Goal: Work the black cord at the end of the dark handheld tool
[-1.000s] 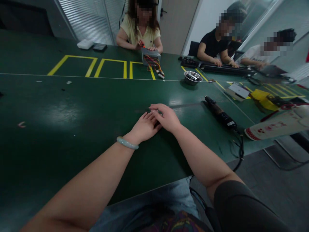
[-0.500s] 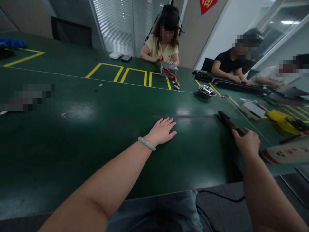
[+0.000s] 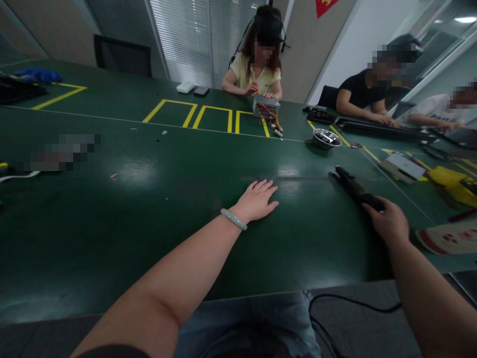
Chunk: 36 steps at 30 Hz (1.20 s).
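My left hand (image 3: pixel 258 201) lies flat on the green table (image 3: pixel 149 199), fingers stretched out and together, a pale bangle on its wrist. My right hand (image 3: pixel 389 223) is closed around the near end of a black electric screwdriver (image 3: pixel 353 187) that lies on the table to the right. The tool's tip points away from me. Its cable (image 3: pixel 354 301) hangs off the table's front edge.
A metal bowl (image 3: pixel 326 137) stands beyond the screwdriver. Across the table a person works on a grey box with coloured wires (image 3: pixel 269 110). Two more people sit at the far right. Yellow tape outlines (image 3: pixel 194 115) mark the table. Yellow items (image 3: pixel 450 183) and a white-red cloth (image 3: pixel 447 236) lie at right.
A second ago both hands lay together at the table's middle. The right hand has moved right and closed on the screwdriver's handle; the left hand stays flat. The camera has tilted up.
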Available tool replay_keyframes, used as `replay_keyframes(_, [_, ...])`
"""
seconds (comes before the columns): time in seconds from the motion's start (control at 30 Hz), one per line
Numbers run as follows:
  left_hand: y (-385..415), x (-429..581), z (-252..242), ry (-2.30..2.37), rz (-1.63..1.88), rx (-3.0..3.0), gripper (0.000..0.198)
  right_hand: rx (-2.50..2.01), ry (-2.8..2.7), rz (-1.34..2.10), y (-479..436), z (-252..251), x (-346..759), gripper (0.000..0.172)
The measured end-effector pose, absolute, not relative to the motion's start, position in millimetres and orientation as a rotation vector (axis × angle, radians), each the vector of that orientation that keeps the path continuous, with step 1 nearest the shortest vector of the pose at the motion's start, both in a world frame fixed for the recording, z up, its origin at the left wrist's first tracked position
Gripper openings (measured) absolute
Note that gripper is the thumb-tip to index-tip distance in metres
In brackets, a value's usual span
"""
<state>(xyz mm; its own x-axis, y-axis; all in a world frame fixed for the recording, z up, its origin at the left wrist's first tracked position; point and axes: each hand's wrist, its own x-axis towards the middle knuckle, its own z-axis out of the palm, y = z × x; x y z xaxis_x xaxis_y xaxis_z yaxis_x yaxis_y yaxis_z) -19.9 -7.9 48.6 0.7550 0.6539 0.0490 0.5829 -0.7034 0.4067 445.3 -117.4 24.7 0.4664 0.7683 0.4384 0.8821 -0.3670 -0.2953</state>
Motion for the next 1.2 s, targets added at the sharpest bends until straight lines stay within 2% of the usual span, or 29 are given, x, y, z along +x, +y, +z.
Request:
replay_keyframes(0.2, [-11,-18,54,0.992,0.331,2.561,0.069,-2.132,-1.68,-0.277,-93,28,388,0.053])
replay_keyframes(0.43, [-14,-14,55,0.869,0.554,2.668,0.075,-1.758,-2.047,-0.063,-61,43,286,0.048])
replay_keyframes(0.6, [-14,-10,54,0.851,0.828,2.67,0.055,-1.422,-2.359,0.184,-17,47,207,0.04])
replay_keyframes(0.7, [-14,-11,56,1.0,0.951,2.601,0.042,-1.193,-2.451,0.265,5,42,166,0.038])
replay_keyframes(0.8, [-12,-13,58,1.177,1.025,2.512,0.038,-1.054,-2.441,0.359,15,40,139,0.036])
replay_keyframes(0.93, [-11,-14,60,1.241,1.047,2.472,0.036,-1.21,-2.456,0.376,7,48,132,0.039])
replay_keyframes(1.07, [-11,-15,61,1.241,1.047,2.452,0.035,-1.493,-2.472,0.37,-14,68,166,0.066])
replay_keyframes(1.2, [-11,-17,60,1.234,1.005,2.451,0.036,-1.957,-2.374,0.516,-43,90,217,0.079])
